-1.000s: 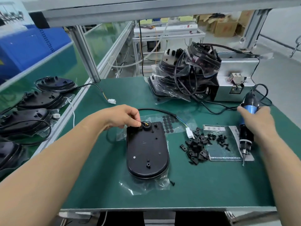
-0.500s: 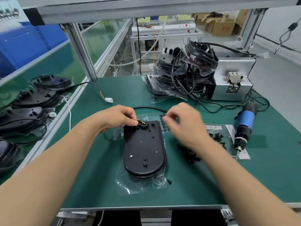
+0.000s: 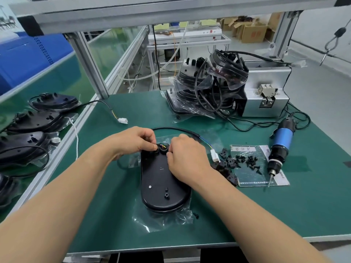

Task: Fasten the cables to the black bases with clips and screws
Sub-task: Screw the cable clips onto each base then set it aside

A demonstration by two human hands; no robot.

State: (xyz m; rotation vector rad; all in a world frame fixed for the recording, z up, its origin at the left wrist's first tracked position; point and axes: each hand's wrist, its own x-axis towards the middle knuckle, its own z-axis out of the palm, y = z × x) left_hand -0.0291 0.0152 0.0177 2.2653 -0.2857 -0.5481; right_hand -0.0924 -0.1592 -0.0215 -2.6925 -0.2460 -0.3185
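Nearest on the green worktop (image 3: 247, 215), a loose black screw (image 3: 196, 215) lies on a crumpled clear plastic bag (image 3: 152, 223). On that bag rests the black base (image 3: 161, 183), a long oval shell lying flat. At its far end is a round fitting (image 3: 163, 148) where coloured wires enter. The left grip (image 3: 136, 141) is clenched there, thumb and forefinger pinching the cable (image 3: 176, 129) just beside the fitting. The right grip (image 3: 187, 158) has its fingers curled with the tips at the fitting's other side; whether they grasp anything small cannot be told, as the knuckles hide it. The cable arcs away behind both hands and comes down on the right at a white connector (image 3: 215, 156). Just beside the connector lies a heap of black clips (image 3: 226, 164), and next to them a scatter of black screws (image 3: 250, 162) on a printed sheet (image 3: 252, 175). A blue electric screwdriver (image 3: 281, 147) lies on the worktop with its tip on that sheet's right edge, untouched. On the lower shelf (image 3: 62, 149) to the left lie more bases (image 3: 38, 122) with their cables. Farther back stands a stack of bases in plastic wrap (image 3: 207, 86), touching a grey metal box (image 3: 266, 88).
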